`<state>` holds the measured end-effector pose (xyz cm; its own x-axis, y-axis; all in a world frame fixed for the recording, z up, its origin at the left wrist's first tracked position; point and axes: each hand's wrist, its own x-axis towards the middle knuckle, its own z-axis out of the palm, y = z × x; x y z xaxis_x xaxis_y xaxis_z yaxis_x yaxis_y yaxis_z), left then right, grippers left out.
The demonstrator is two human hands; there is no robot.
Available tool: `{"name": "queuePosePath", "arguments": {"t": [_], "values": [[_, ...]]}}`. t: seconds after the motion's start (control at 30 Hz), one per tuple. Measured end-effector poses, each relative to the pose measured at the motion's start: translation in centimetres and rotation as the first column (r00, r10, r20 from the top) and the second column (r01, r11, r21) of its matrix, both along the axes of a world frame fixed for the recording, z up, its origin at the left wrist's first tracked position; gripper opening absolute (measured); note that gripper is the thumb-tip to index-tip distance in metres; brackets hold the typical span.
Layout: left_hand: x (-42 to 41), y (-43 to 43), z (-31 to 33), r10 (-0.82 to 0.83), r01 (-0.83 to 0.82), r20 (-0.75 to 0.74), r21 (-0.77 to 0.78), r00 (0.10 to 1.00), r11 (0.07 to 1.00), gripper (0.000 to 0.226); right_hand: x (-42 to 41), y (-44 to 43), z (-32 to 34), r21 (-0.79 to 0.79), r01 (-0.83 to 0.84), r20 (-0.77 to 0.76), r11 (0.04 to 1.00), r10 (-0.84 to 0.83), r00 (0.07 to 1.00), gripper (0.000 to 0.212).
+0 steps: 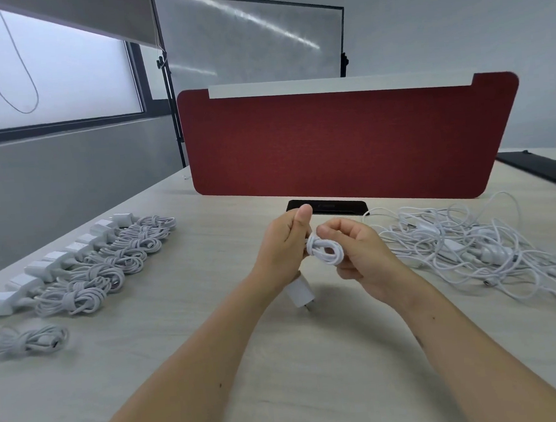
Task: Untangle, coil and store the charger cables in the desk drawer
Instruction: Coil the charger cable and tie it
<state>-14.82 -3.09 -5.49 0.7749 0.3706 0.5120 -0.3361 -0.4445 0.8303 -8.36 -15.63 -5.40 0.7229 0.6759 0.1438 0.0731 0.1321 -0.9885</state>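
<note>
My left hand (286,243) clamps one side of the small coil (324,251), adapter (298,292) dangling below, and my right hand (363,257) pinches its loops at frame centre over the counter (248,363) so they can't spring open, with done bundles (101,268) lined up lower left and the tangled pile (472,245) right, sorted apart.

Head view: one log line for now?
left hand: grips coiled cable | right hand: pinches same coil | plug: hangs below | coiled chargers: row at left | tangled pile: right

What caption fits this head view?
Left hand and right hand hold a coiled cable between bundled chargers and tangled cables.
</note>
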Motion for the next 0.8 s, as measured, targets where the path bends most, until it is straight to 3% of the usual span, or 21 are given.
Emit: {"name": "queuePosePath", "arguments": {"t": [0.07,0.23,0.4,0.63,0.8], "values": [[0.1,-0.2,0.0,0.011,-0.008,0.042,-0.053,0.999,0.999,0.041,0.1,0.0,-0.2,0.003,-0.036,-0.086,0.999,0.036,0.996,0.015],[0.6,0.7,-0.8,0.206,-0.204,0.045,-0.032,0.978,0.978,0.033,-0.9,0.9,-1.0,-0.127,0.027,0.082,0.992,-0.017,0.996,0.016],[0.8,0.9,-0.9,0.3,-0.301,-0.032,-0.009,0.953,0.954,0.039,-1.7,1.6,-1.4,-0.135,0.055,0.084,0.989,-0.044,0.995,0.01],[1.3,0.8,-0.9,0.164,-0.171,-0.199,-0.016,0.966,0.985,0.053,-1.2,1.2,-1.6,-0.078,0.081,0.067,0.994,-0.076,0.995,0.017],[1.2,0.2,-1.2,-0.031,0.018,-0.214,-0.065,0.976,0.998,0.03,0.0,0.9,-1.9,-0.119,0.243,0.118,0.963,-0.229,0.966,0.021]]}}
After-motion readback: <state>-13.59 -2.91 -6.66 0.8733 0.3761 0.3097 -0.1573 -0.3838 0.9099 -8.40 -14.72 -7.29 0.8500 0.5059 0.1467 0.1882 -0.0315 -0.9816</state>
